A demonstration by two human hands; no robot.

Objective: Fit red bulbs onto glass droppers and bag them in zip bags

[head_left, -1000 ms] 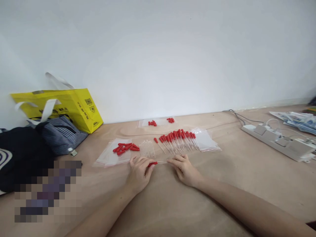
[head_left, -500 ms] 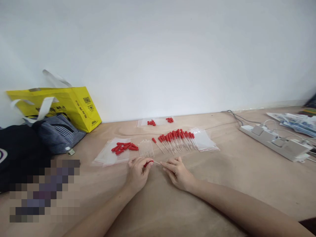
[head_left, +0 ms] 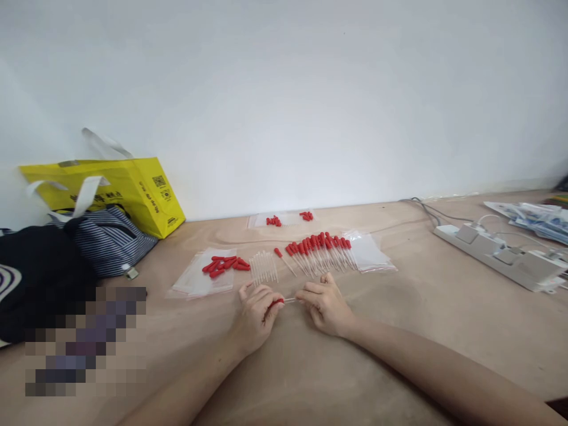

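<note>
My left hand [head_left: 261,315] pinches a red rubber bulb [head_left: 278,302], mostly covered by the fingers. A thin clear tube [head_left: 289,300] runs from the bulb to my right hand [head_left: 326,306], whose fingers are closed on its other end. Beyond my left hand, several loose red bulbs [head_left: 225,265] lie on clear plastic bags [head_left: 195,283]. Beside them is a row of bare clear tubes [head_left: 263,267]. Farther right, a fan of tubes with red bulbs on their ends [head_left: 320,251] rests against more plastic bags [head_left: 373,254].
At the left stand a yellow bag [head_left: 153,198], a striped bag [head_left: 118,242] and a dark bag [head_left: 39,278]. More small red bulbs [head_left: 273,220] lie near the wall. A white power strip [head_left: 497,257] with cables and some plastic packets [head_left: 530,219] are at the right.
Both hands have shifted slightly right. The tube between them now lies nearly level, where before it slanted down to the right. The view has moved slightly.
</note>
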